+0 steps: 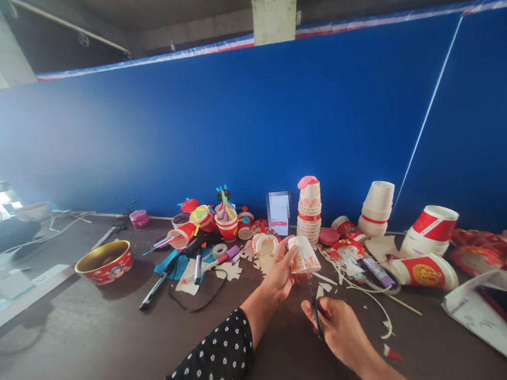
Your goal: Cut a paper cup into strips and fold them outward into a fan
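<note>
My left hand point(279, 273) is closed on a white paper cup point(303, 253) printed with red and gold, holding it up over the table. In my right hand point(335, 319) is a pair of dark-handled scissors point(315, 309), fingers wrapped round the handles. The blades point up and away from me and meet the lower edge of the cup. Whether they are cutting into it I cannot tell. White paper scraps point(323, 289) lie on the table just beyond my right hand.
A gold-lined red bowl point(108, 265) stands at left. Behind my hands are a tall cup stack point(310, 211), a propped phone point(279, 212) and decorated cups point(227, 223). More cups point(426, 272) and a white tray point(480, 305) lie at right. A hot-glue-gun-like black tool point(155, 288) and its cable lie left.
</note>
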`<state>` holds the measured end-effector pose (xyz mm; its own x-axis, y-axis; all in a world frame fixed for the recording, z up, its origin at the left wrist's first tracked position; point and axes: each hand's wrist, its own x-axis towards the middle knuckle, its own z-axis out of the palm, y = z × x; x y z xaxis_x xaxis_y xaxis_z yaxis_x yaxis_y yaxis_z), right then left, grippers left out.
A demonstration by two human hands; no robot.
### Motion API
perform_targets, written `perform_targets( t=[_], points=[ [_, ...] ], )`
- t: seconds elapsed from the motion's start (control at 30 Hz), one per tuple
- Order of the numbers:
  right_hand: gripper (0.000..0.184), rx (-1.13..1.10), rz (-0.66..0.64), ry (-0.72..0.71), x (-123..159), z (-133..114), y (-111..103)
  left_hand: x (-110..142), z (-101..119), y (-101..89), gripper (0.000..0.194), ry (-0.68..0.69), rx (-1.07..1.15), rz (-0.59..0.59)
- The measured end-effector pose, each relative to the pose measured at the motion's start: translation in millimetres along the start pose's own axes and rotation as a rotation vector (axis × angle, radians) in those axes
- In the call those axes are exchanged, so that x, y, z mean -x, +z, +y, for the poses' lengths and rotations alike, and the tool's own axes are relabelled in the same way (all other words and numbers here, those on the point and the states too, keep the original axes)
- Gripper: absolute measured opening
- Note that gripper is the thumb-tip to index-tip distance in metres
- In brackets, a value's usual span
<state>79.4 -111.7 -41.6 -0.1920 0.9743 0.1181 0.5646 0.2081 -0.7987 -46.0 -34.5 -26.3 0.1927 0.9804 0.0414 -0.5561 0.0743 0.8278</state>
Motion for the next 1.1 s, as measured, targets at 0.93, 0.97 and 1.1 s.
perform_targets(
  t=[0.93, 0.97, 1.1],
  points=[
    [0.046, -0.004, -0.004, 0.018, -0.7, -1.6, 0.9, -0.7, 0.3, -2.0, 0.060, 0.011, -0.073, 0.008],
    [0.046, 0.003, -0.005, 0.020, -0.8, -2.5, 0.5, -0.7, 0.4, -2.1, 0.061, 0.011, -0.071, 0.011],
    [0.045, 0.003, -0.002, 0.010, -0.7, -3.1, 1.0, -0.9, 0.8, -2.1, 0.061, 0.004, -0.068, 0.017]
  ],
)
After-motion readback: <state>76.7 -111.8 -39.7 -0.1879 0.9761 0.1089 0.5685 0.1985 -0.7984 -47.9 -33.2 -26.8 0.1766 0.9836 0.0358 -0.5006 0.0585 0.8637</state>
